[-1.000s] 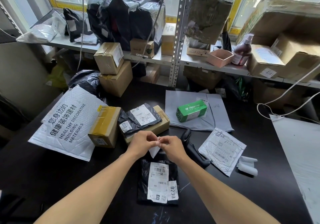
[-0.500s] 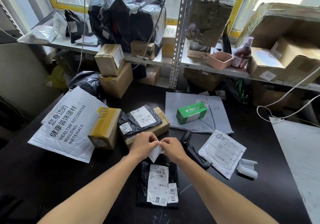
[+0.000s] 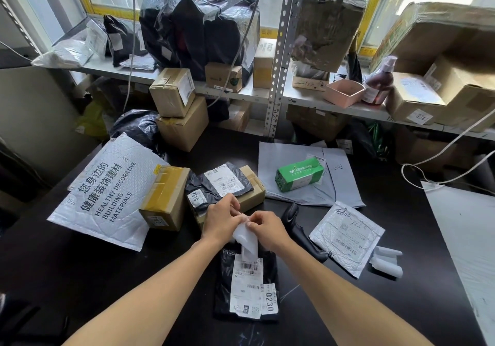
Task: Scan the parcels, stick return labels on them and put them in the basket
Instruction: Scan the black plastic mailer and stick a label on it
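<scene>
A black poly-bag parcel point(image 3: 222, 286) lies on the dark table right below my hands, bearing a white shipping label and a tag marked 0230. Above its far end my left hand point(image 3: 222, 218) and my right hand point(image 3: 267, 226) meet, both pinching a small white return label point(image 3: 246, 237) that hangs between them, its lower strip curling down towards the parcel. The black handheld scanner point(image 3: 300, 231) lies on the table just right of my right hand. No basket is in view.
Around the table lie a big white bubble mailer point(image 3: 104, 193), a taped brown box point(image 3: 164, 198), a black bag on a flat box point(image 3: 222, 182), a green box point(image 3: 298, 174) on grey mailers, a silver mailer point(image 3: 347, 237) and label rolls point(image 3: 385, 261). Shelves with parcels stand behind.
The white label between my fingers has peeled longer, and its strip now hangs lower over the black parcel. My hands have stayed in nearly the same place.
</scene>
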{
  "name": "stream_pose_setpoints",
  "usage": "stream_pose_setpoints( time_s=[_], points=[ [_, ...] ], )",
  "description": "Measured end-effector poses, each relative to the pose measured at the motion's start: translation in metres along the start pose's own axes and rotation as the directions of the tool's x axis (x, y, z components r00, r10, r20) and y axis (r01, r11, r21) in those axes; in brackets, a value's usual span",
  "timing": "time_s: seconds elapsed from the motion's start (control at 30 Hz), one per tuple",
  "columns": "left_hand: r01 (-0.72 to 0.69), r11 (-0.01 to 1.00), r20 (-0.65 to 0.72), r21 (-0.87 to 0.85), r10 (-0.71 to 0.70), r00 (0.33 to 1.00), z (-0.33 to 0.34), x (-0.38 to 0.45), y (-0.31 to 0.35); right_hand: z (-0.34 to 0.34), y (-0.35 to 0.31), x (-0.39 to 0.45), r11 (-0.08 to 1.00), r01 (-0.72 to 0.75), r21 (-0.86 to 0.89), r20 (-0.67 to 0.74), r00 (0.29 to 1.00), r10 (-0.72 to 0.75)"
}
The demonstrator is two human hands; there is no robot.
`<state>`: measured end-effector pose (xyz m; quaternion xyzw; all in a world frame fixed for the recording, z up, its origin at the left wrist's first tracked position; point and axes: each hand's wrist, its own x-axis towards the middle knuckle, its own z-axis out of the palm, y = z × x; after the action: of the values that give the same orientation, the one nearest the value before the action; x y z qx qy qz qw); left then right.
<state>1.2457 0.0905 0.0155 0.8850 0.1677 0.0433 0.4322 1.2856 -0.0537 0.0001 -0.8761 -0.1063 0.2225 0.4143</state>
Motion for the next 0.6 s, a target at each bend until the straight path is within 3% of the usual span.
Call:
stream_pose_setpoints(
  time_s=[0.3,0.6],
  points=[
    [0.175,0.954,0.056,-0.245,-0.166,0.985,0.005,0.008,-0.010,-0.004,0.002,-0.003,0.999,0.030,-0.020,-0.033,0.999,-0.030],
    [0.244,0.858,-0.049,-0.453,-0.297,0.954,-0.006,0.020,-0.012,-0.013,0.016,-0.005,0.994,-0.093,-0.053,-0.105,0.991,0.087]
  ],
)
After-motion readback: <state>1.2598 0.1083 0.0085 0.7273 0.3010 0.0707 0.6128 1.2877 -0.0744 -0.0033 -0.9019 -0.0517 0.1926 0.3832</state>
